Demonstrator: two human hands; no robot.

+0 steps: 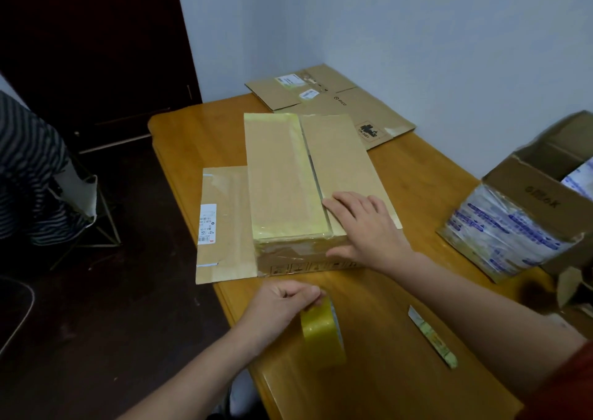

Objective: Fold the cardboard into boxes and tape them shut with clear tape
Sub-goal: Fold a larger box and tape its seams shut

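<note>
The right hand's [365, 227] fingers [343, 202] are lying straight and spread on the near end of the folded cardboard box [285, 176]. Their tips are reaching the centre seam [313, 166] between the two top flaps, and the thumb is pressing against the box's near end face. The hand is flat and pushing down, not gripping.

The left hand [282, 304] is curling its fingers and thumb around the top of the roll of clear tape [324, 330], pinching it. The roll is standing on edge on the wooden table [417, 169], just in front of the box and apart from it.

The box is looking formed, with both flaps down. A dark gap is showing along the seam, so the sealing strip is probably not yet on; the glossy film on the left flap seems to be old tape. No free tape end is visible.

A flat cardboard sheet [221, 227] with a label is sticking out from under the box's left side, and more flattened cardboard [337, 105] is lying at the far end of the table, so further boxes are likely waiting. An open carton [526, 195] of printed packets is sitting at the right, and a narrow cutter-like strip [433, 336] is lying near the right forearm.
</note>
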